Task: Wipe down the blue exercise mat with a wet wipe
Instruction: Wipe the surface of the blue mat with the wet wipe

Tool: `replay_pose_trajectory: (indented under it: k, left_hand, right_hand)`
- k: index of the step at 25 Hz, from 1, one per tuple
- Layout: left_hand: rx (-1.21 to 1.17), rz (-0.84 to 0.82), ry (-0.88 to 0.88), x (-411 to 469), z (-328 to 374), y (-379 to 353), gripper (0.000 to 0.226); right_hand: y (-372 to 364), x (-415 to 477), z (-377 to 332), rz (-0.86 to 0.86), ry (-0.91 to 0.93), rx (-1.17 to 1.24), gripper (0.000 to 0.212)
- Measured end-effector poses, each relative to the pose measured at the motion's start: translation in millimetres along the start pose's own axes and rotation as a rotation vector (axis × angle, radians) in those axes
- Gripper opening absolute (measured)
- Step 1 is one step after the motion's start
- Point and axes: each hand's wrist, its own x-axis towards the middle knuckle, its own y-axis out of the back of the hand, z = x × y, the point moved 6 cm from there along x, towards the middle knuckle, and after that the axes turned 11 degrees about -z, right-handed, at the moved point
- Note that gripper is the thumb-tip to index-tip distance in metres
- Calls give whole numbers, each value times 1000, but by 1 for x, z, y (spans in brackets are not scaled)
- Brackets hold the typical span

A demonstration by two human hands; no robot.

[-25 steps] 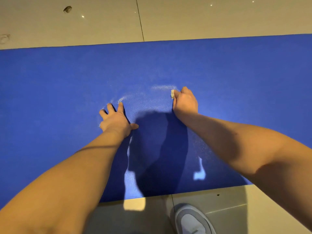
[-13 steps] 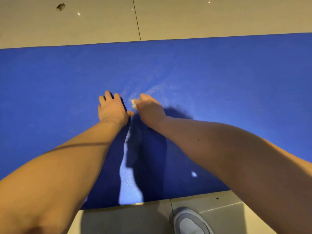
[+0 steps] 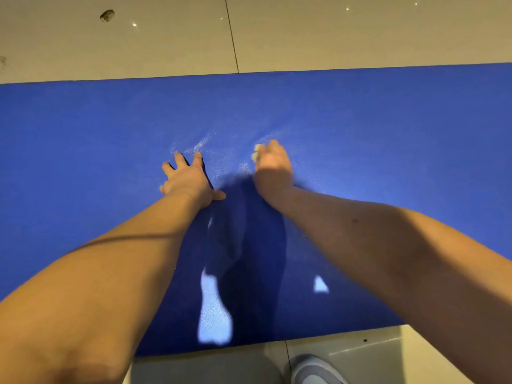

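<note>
While your two bare arms reach out over it, the blue textured exercise mat (image 3: 388, 134) lies flat on the floor. It runs left to right across the whole view, with its far and near edges both showing.

- Your left hand (image 3: 188, 178): palm down on the mat, left of centre. The fingers are straight and spread, the thumb points right, and it grips nothing.
- Your right hand (image 3: 273, 167): just right of the left one and apart from it. The knuckles are up and the fingers curl down toward the mat. The hand is slightly blurred.
- Small crumpled white wet wipe (image 3: 256, 153): bunched in your right hand's curled fingers. Only a pale wad shows at the hand's far-left edge, and the rest is hidden beneath the hand.
- Pale damp streaks (image 3: 202, 144): on the mat just beyond both sets of fingertips and between the two hands.
- Dark arm shadow (image 3: 249, 245): on the mat, near side of the hands, with a bright light patch (image 3: 214, 320) close to the near edge.
- Glossy beige floor tiles (image 3: 166, 45): beyond the mat's far edge and along its near edge. A small dark mark (image 3: 107, 15) sits far left.
- Grey-and-white shoe (image 3: 313, 370): at the near edge of the view, on the tile just off the mat.
</note>
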Motion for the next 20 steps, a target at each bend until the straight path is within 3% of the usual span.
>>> replay_pose_trajectory:
  k: [3,6,8,10,13,16,20]
  left_hand:
    - [23,-10,1,0,-2,1,123]
    - [-43,11,7,1,-1,3,110]
    - [-89,30,16,4,3,0,101]
    - [-102,43,42,5,7,-1,95]
    - [-36,90,43,7,17,10,104]
    - [-19,72,-13,13,16,18,122]
    - [-42,-16,-16,19,11,17,132]
  right_hand:
    - [-26,-2,-27,-92,137,49,27]
    - [-7,-3,-31,-25,304,-30,17]
    - [-4,8,-3,-66,234,-122,4]
    - [11,19,43,-17,70,-119,16]
    - [17,28,86,20,-140,-94,11]
    - [16,35,75,34,-191,7,15]
    - [-4,43,20,0,-93,170,13]
